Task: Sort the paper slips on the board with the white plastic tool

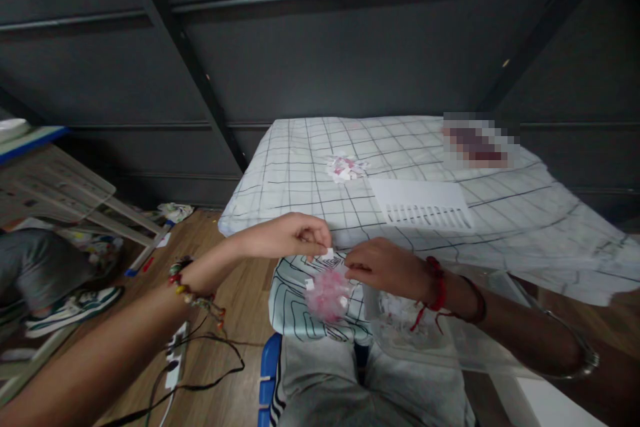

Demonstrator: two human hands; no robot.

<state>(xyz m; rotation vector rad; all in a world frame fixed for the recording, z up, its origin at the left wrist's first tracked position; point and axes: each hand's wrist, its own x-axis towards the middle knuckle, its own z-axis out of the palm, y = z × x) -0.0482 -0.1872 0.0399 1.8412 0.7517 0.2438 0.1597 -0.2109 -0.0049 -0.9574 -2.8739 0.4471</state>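
While my left hand point(287, 235) pinches a small white tab point(328, 253) between thumb and forefinger, my right hand point(393, 268) hovers just beside it, fingers curled; I cannot tell whether they grip anything. Nearer to me than both sets of fingertips, a fluffy pink-and-white bundle point(327, 295) rests on the black-lined pale cloth point(290, 310) at my knees. Beneath my right wrist stands a clear plastic box point(463, 339). Beyond my fingers, the checked tablecloth point(295, 177) bears a white sheet point(423, 193) and pink-and-white scraps point(345, 169).
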